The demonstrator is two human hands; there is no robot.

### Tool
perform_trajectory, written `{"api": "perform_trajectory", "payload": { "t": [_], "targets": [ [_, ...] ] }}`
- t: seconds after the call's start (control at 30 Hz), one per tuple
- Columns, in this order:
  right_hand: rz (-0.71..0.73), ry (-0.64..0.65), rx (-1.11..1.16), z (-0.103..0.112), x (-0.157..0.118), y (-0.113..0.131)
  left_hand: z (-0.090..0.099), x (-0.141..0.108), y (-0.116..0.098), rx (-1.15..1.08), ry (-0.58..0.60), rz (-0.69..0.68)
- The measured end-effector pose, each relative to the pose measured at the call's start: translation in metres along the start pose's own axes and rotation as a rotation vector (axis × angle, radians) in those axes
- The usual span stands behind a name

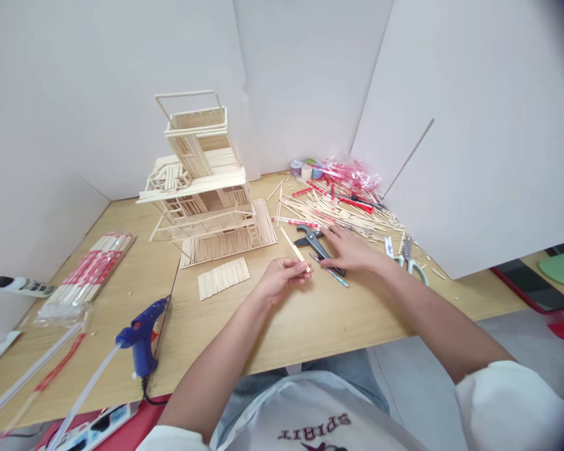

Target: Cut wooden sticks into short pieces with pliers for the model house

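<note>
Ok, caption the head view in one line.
Left hand pinches a wooden stick; right hand rests on black cutters near a stick-built model house.

Wooden desk (pixel 207 332), blue glue gun (pixel 141 332), stick model house (pixel 202 181), loose sticks (pixel 333 210), wrapped chopsticks (pixel 87 279)

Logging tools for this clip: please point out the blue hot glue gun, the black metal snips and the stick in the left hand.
Blue hot glue gun (pixel 141 332): head view, on its body.
Black metal snips (pixel 314 238): head view, near the pivot.
Wooden stick (pixel 293 245): head view, on its middle.
</note>
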State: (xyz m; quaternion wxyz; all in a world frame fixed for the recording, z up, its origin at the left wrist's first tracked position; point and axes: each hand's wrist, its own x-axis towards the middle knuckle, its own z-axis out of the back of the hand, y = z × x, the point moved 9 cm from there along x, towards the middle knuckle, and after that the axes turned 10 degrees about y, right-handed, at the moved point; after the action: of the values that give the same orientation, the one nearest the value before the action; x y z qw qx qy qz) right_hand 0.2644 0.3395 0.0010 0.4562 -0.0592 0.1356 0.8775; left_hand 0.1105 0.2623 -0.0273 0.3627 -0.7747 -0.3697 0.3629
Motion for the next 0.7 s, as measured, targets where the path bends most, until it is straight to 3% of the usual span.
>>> {"api": "perform_trajectory", "payload": {
  "t": [0.17, 0.33, 0.5, 0.7],
  "targets": [
    [0.039, -0.019, -0.131, 0.004, 0.002, 0.000, 0.003, 0.009, 0.003, -0.060, 0.014, 0.016],
    [0.008, -0.048, -0.224, 0.002, -0.008, 0.018, 0.005, 0.007, 0.009, -0.081, 0.043, 0.026],
    [-0.072, -0.173, -0.404, 0.009, -0.020, 0.029, 0.007, 0.000, 0.009, 0.016, 0.053, 0.008],
    [-0.180, -0.234, -0.508, 0.020, -0.025, 0.005, 0.002, -0.002, 0.012, 0.155, 0.116, 0.021]
  ]
}}
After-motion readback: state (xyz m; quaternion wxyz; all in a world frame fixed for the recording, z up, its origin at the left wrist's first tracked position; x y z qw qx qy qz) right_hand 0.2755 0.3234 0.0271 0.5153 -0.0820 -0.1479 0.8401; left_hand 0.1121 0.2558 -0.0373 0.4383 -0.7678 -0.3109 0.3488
